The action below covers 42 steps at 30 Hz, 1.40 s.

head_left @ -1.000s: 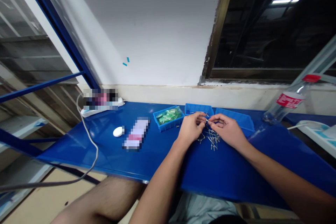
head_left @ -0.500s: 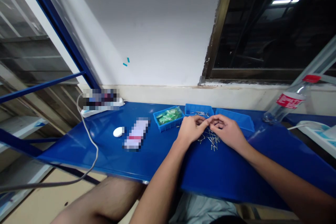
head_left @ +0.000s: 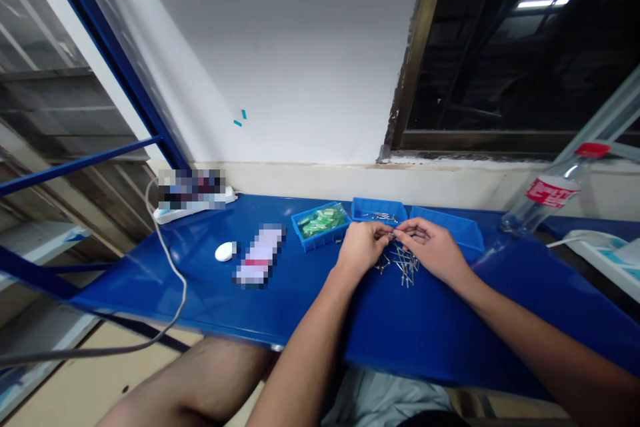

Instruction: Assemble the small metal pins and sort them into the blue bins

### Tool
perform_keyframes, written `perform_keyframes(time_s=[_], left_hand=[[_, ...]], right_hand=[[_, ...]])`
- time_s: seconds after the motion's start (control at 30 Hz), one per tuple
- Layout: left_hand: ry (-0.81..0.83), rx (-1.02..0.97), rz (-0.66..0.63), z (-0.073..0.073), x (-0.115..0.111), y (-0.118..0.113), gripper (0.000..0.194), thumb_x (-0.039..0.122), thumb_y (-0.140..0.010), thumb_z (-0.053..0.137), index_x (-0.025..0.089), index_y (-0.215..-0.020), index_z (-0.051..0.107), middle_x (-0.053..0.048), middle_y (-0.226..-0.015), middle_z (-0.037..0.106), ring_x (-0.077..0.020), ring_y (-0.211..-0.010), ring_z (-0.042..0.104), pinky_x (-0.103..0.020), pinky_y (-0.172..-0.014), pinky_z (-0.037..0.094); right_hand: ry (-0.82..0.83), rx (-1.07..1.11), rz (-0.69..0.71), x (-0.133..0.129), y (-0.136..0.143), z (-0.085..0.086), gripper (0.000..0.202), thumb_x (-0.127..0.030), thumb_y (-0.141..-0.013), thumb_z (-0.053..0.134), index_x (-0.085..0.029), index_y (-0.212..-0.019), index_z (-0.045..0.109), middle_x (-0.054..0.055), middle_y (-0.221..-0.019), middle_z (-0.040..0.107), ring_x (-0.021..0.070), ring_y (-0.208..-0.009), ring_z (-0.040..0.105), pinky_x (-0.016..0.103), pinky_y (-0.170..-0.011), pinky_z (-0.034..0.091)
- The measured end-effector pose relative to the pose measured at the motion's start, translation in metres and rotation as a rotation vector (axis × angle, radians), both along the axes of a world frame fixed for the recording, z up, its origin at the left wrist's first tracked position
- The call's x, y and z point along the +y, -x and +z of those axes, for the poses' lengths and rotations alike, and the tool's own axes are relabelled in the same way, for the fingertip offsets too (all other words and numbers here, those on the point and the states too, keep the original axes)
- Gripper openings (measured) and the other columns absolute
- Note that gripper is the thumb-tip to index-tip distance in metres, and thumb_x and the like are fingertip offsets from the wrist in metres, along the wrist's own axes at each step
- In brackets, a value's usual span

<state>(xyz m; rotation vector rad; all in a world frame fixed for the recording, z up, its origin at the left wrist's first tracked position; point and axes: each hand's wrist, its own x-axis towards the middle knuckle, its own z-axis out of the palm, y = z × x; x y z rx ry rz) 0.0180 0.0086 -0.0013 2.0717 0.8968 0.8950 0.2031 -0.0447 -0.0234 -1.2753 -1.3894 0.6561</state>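
Note:
My left hand [head_left: 364, 245] and my right hand [head_left: 426, 245] meet fingertip to fingertip over the blue table [head_left: 430, 327]. Both are closed in a pinch around a small metal piece [head_left: 393, 233], mostly hidden by the fingers. Below them lies a loose pile of thin silvery metal pins [head_left: 407, 267], which look like blind rivets with one thicker end. Just behind my hands, a blue bin [head_left: 379, 203] holds more of these pins. To its left, another blue bin [head_left: 320, 241] contains small green-and-clear plastic packets [head_left: 320, 221].
A third blue bin [head_left: 450, 223] sits behind my right hand. A red-capped plastic bottle [head_left: 553, 190] stands at the right. On the left are a white oval object [head_left: 225, 252], a blurred-out flat item [head_left: 260, 257], a power strip [head_left: 200, 209] and a grey cable [head_left: 183, 290].
The fingers of both hands have shifted slightly at the pinch, my right fingertips a little leftward and lower. More of the pins in the rear bin show. The bins and pile stay put.

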Motion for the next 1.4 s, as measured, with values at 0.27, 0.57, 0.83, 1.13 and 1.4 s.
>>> perform_keyframes(time_s=[0.27, 0.57, 0.83, 1.13, 1.4], left_hand=[[0.027, -0.073, 0.008, -0.004, -0.001, -0.005, 0.033, 0.004, -0.086, 0.065, 0.015, -0.115, 0.076, -0.007, -0.104, 0.082, -0.0179, -0.095, 0.079, -0.031, -0.094, 0.063], [0.025, -0.024, 0.021, 0.006, -0.009, -0.003, 0.027, 0.022, -0.092, 0.062, 0.018, -0.112, 0.080, -0.006, -0.102, 0.083, -0.0206, -0.091, 0.079, -0.029, -0.086, 0.061], [-0.001, 0.019, -0.037, 0.016, -0.012, 0.002, 0.036, 0.043, -0.099, 0.059, 0.018, -0.109, 0.082, -0.006, -0.104, 0.083, -0.0224, -0.088, 0.078, -0.028, -0.085, 0.059], [0.043, -0.034, 0.008, 0.003, -0.004, -0.001, 0.024, 0.018, -0.091, 0.068, 0.017, -0.112, 0.081, -0.007, -0.101, 0.083, -0.0210, -0.094, 0.079, -0.031, -0.091, 0.063], [0.102, -0.230, 0.021, 0.002, -0.002, -0.004, 0.038, 0.001, -0.084, 0.065, 0.014, -0.119, 0.074, -0.007, -0.102, 0.082, -0.0158, -0.089, 0.078, -0.028, -0.089, 0.064]], right_hand=[[0.028, 0.002, 0.028, 0.001, 0.000, -0.004, 0.030, -0.041, -0.081, 0.081, -0.020, -0.096, 0.066, 0.007, -0.090, 0.073, 0.0195, -0.080, 0.071, 0.031, -0.072, 0.062], [-0.102, -0.159, 0.014, -0.002, 0.004, 0.004, 0.014, -0.029, -0.087, 0.067, -0.021, -0.099, 0.071, 0.005, -0.093, 0.064, 0.0156, -0.077, 0.064, 0.029, -0.071, 0.060], [-0.077, -0.150, -0.009, -0.004, 0.001, 0.006, 0.018, -0.031, -0.089, 0.068, -0.020, -0.104, 0.070, 0.008, -0.102, 0.073, 0.0174, -0.078, 0.071, 0.031, -0.073, 0.062], [-0.018, -0.025, -0.022, -0.001, 0.001, 0.001, 0.032, -0.047, -0.089, 0.075, -0.021, -0.107, 0.068, 0.008, -0.096, 0.074, 0.0219, -0.086, 0.073, 0.035, -0.075, 0.064], [-0.050, 0.057, 0.019, -0.001, 0.003, 0.005, 0.043, -0.053, -0.080, 0.083, -0.021, -0.104, 0.066, 0.009, -0.098, 0.073, 0.0230, -0.090, 0.072, 0.036, -0.080, 0.062]])
